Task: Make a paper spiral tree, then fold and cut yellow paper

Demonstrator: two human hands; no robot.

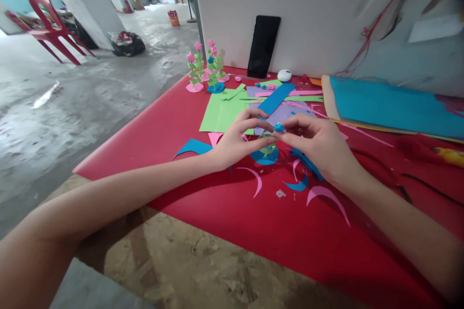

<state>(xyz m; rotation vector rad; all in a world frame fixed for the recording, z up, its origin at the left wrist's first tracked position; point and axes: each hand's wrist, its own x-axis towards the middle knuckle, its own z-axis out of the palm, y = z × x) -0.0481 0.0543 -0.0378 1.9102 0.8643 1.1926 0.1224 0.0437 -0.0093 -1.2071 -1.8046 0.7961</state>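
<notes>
My left hand [242, 138] and my right hand [319, 147] meet over the red table cover [224, 203], fingertips pinched together on a small blue paper piece [279, 127]. Just below them stands a small green paper stem on a blue paper disc [264, 155]. A blue paper strip [276, 98] lies on a lilac sheet [279, 115] behind my hands, beside a green sheet [221, 112].
Curved pink scraps [328, 196] and blue scraps [194, 146] litter the cover. Two finished paper flower trees [206, 70] stand at the back left. A black phone [263, 46] leans on the white board, with a white round object [284, 75] beside it. Stacked coloured sheets [391, 108] lie right. Red plastic chair [50, 26] stands far left.
</notes>
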